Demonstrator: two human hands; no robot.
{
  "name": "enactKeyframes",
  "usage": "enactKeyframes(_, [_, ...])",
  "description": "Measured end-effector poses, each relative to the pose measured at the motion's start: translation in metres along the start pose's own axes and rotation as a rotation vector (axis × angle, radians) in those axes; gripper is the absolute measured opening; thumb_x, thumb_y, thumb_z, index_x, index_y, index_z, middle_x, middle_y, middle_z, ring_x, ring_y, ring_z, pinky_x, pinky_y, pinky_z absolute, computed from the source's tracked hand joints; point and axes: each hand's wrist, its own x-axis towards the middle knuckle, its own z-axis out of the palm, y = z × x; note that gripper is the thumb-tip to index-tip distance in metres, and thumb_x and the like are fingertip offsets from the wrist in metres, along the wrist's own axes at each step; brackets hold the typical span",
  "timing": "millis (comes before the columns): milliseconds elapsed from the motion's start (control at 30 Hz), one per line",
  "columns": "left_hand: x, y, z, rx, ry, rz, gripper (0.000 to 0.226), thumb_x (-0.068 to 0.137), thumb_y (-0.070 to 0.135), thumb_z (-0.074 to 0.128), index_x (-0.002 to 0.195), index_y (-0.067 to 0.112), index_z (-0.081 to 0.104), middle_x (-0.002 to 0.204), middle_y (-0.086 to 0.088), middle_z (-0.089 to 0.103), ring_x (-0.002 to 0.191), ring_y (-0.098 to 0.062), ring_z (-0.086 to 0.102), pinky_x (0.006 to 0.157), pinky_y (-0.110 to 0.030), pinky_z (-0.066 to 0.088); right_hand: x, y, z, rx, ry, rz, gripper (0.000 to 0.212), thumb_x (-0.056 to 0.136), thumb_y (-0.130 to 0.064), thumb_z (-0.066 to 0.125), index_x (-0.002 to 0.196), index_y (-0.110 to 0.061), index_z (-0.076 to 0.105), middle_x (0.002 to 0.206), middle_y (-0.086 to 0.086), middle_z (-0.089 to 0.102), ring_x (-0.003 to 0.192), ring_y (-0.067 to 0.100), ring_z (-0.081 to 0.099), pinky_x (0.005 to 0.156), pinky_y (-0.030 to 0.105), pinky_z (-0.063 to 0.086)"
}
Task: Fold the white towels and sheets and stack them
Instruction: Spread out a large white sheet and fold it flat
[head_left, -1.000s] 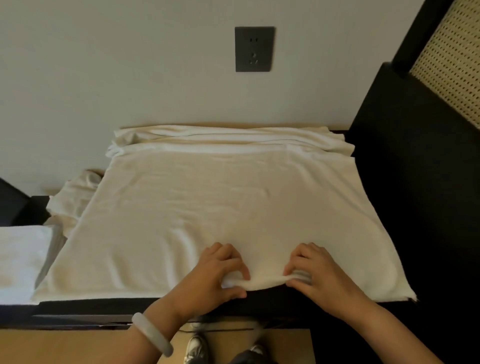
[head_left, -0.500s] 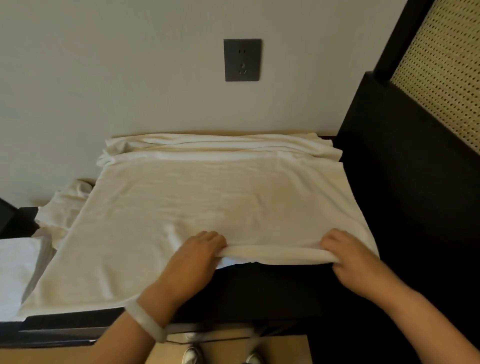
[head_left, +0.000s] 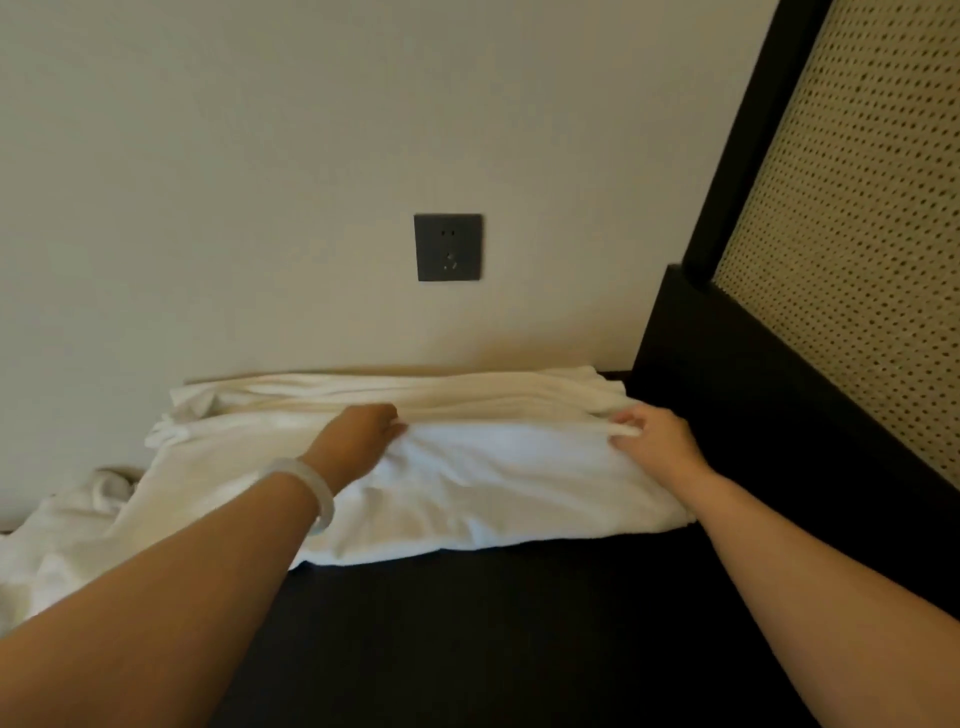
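Note:
A white towel (head_left: 488, 493) lies on the dark table top (head_left: 493, 623), its near half folded back over the far half toward the wall. My left hand (head_left: 358, 436), with a pale bangle on the wrist, pinches the folded edge near its middle. My right hand (head_left: 652, 436) pinches the same edge at the right end, by the dark headboard. More white cloth (head_left: 415, 392) lies bunched along the wall behind the towel. A crumpled white sheet (head_left: 67, 525) lies at the left.
A dark wall socket (head_left: 448, 247) sits on the cream wall above the table. A black headboard with a woven cane panel (head_left: 841, 260) stands close on the right. The table's near part is bare dark wood.
Both hands have carried the towel's near edge away from me to the far side by the wall, folding it in half. The view has tilted upward.

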Motion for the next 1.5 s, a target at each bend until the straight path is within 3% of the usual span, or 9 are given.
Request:
enactKeyframes(133, [0.007,-0.026,0.039,0.117,-0.102,-0.016,0.025,0.102,0.034,0.048,0.104,0.012,0.059,0.099,-0.005,0.063,0.084,-0.021,0.057,0.074,-0.028,0.043,0.009,0.007,0.029,-0.116,-0.189,0.0,0.03,0.077,-0.018,0.073,0.086,-0.043,0.059,0.101,-0.014,0.06,0.1,0.013,0.057,0.081,0.025,0.042])
enactKeyframes(300, [0.001,-0.041,0.063,0.045,0.021,0.041,0.019,0.101,0.04,0.047,0.096,0.022,0.045,0.088,0.004,0.05,0.078,-0.016,0.05,0.071,-0.027,0.036,0.019,0.022,0.046,-0.196,-0.14,-0.004,0.036,0.089,-0.032,0.065,0.124,-0.022,0.065,0.126,-0.002,0.061,0.114,0.019,0.056,0.09,0.027,0.042])
enactKeyframes(433, [-0.034,-0.041,0.069,-0.039,0.107,0.039,0.015,0.1,0.036,0.049,0.097,0.021,0.047,0.09,0.004,0.051,0.081,-0.017,0.05,0.072,-0.027,0.033,0.003,0.025,0.04,-0.185,-0.189,-0.026,0.011,0.087,-0.035,0.07,0.094,-0.034,0.061,0.105,-0.007,0.061,0.094,0.011,0.052,0.079,0.027,0.04])
enactKeyframes(633, [-0.114,-0.029,0.057,-0.142,0.002,-0.035,0.016,0.096,0.04,0.056,0.092,0.025,0.05,0.087,0.008,0.055,0.075,-0.013,0.053,0.066,-0.026,0.037,-0.051,0.041,0.015,-0.193,-0.371,-0.063,0.019,0.078,-0.024,0.08,0.067,-0.036,0.07,0.075,-0.012,0.07,0.082,0.009,0.064,0.066,0.024,0.043])
enactKeyframes(933, [-0.224,-0.008,0.069,-0.192,-0.084,-0.133,0.016,0.096,0.039,0.057,0.084,0.031,0.05,0.079,0.011,0.057,0.071,-0.004,0.053,0.063,-0.02,0.039,-0.116,0.046,-0.024,-0.183,-0.722,0.037,0.005,0.079,-0.019,0.081,0.078,-0.019,0.076,0.078,-0.007,0.074,0.073,0.001,0.067,0.062,0.009,0.045])
enactKeyframes(1100, [-0.193,-0.017,0.035,-0.316,-0.109,-0.125,0.033,0.09,0.038,0.068,0.067,0.019,0.053,0.058,0.005,0.052,0.054,-0.003,0.047,0.055,-0.019,0.035,-0.121,0.047,-0.047,0.072,-0.473,0.062,0.003,0.086,-0.013,0.074,0.084,-0.015,0.074,0.086,0.005,0.074,0.087,0.02,0.071,0.078,0.028,0.053])
enactKeyframes(1300, [-0.178,-0.045,-0.024,-0.288,-0.718,0.036,0.041,0.076,0.058,0.075,0.062,0.027,0.053,0.061,0.012,0.046,0.06,-0.001,0.042,0.061,-0.017,0.03,-0.111,0.033,-0.079,0.445,-0.483,0.195,0.019,0.087,-0.027,0.067,0.096,-0.012,0.076,0.102,0.012,0.074,0.094,0.026,0.072,0.078,0.04,0.057])
enactKeyframes(1400, [-0.149,-0.054,-0.072,-0.467,-0.556,-0.063,0.04,0.063,0.067,0.079,0.079,0.031,0.073,0.074,0.019,0.066,0.072,0.007,0.059,0.07,-0.006,0.04,-0.086,0.021,-0.097,0.624,-0.494,0.259,0.026,0.083,-0.027,0.069,0.106,-0.015,0.075,0.11,0.013,0.073,0.103,0.03,0.071,0.08,0.042,0.054])
enactKeyframes(1500, [-0.078,-0.048,-0.108,-0.524,-0.491,0.006,0.044,0.08,0.051,0.077,0.07,0.01,0.064,0.068,0.005,0.056,0.066,-0.006,0.054,0.066,-0.019,0.045,-0.042,0.005,-0.09,0.639,-0.342,0.256,0.026,0.088,-0.023,0.067,0.112,-0.014,0.073,0.108,0.01,0.074,0.099,0.027,0.072,0.08,0.043,0.052])
